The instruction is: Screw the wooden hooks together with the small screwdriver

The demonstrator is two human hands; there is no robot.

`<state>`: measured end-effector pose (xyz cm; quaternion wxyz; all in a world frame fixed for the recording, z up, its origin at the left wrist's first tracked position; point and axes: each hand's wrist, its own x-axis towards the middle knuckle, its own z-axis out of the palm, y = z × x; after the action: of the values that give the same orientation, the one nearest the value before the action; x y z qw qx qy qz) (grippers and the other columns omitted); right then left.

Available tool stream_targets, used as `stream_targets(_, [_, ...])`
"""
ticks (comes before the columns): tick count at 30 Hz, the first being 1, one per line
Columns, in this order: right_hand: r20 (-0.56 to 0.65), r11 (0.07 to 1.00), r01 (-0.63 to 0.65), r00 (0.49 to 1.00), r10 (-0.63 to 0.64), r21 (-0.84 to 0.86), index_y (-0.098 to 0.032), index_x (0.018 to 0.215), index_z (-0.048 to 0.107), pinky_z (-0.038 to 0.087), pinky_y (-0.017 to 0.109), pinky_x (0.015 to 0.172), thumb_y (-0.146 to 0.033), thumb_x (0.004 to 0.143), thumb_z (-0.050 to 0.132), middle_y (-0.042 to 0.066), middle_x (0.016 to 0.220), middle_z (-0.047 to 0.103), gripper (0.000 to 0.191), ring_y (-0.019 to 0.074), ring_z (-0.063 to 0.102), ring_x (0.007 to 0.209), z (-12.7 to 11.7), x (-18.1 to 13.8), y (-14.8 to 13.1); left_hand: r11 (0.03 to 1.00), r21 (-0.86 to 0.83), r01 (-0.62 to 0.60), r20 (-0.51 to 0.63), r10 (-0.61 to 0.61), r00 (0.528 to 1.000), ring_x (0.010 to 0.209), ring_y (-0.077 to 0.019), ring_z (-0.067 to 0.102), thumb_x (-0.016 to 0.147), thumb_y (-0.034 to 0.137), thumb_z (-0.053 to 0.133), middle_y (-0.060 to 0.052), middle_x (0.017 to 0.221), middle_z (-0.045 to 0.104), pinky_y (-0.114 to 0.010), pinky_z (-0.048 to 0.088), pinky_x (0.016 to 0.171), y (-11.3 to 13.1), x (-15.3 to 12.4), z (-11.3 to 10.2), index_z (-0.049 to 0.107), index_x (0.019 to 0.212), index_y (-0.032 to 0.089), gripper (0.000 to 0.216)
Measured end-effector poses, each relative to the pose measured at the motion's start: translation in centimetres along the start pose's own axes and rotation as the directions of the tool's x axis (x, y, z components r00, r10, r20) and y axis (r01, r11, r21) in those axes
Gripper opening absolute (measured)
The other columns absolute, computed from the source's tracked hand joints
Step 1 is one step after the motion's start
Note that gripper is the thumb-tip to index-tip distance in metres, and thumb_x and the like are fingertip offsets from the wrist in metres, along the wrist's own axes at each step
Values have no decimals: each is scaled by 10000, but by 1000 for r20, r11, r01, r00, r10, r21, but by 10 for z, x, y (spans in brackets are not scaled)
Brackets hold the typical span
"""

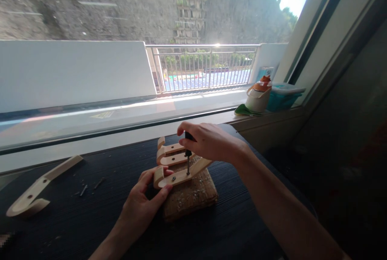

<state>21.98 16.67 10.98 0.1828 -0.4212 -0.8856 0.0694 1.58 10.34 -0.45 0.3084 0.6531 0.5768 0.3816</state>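
Note:
My right hand [202,141] is closed round the black handle of a screwdriver [188,162]. Its shaft points down, with the tip at a screw in a curved wooden hook [178,177]. That hook lies across a rough brown block [193,197]. My left hand [146,191] grips the hook's curled end between thumb and fingers. A second screw shows in the hook nearer that end. Behind it, more wooden hooks [172,159] of the same shape sit side by side on the block, partly hidden by my right hand.
On the dark table [99,219], a loose wooden hook [38,189] lies at the left. Two screws [84,190] rest between it and my left hand. By the window stand a white container with an orange top [258,96] and a teal box [282,98].

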Motion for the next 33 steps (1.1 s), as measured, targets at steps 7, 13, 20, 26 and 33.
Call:
stream_targets(7, [96,999,14,995,-18,41,-205,929,585,256,232,545,-310,813,456,-6,720,614,203,101,453,586,-9,-6,-1,1000,0,8,-4,-8,1000,1077,-218,562,739,456,591,-40,1125,612,-345,384,1006,3,-1,0,597,1016,219,364])
stream_targets(13, [81,999,-38,996,35,37,-188,809,582,262,224,532,-326,782,488,-4,701,605,168,95,454,581,-8,-1,4,1000,15,19,-1,-19,1000,1084,-216,564,741,456,592,-29,1130,618,-328,399,994,1,1,0,596,1029,231,366])
stream_targets(20, [86,1000,-8,996,10,-19,-209,994,603,268,236,555,-373,810,460,11,781,640,285,124,487,639,-12,-8,3,1000,20,-3,-4,4,1000,1073,-220,570,736,463,594,-39,1121,619,-344,391,1006,1,-1,-1,600,1010,221,365])
stream_targets(26, [109,999,37,993,-40,23,-207,890,625,277,227,564,-301,813,468,-2,762,638,199,110,499,654,-16,-10,1,1000,3,-1,5,1,1000,1086,-232,562,755,453,581,-55,1134,614,-370,394,1005,3,-1,-1,592,1024,213,361])
stream_targets(33, [98,1000,-7,995,7,-1,-185,821,602,257,243,553,-345,822,478,9,717,617,202,114,474,619,-13,-7,0,1000,24,-12,-6,12,1000,1081,-232,568,746,458,590,-49,1123,624,-364,394,1007,3,-1,-1,605,1009,217,357])
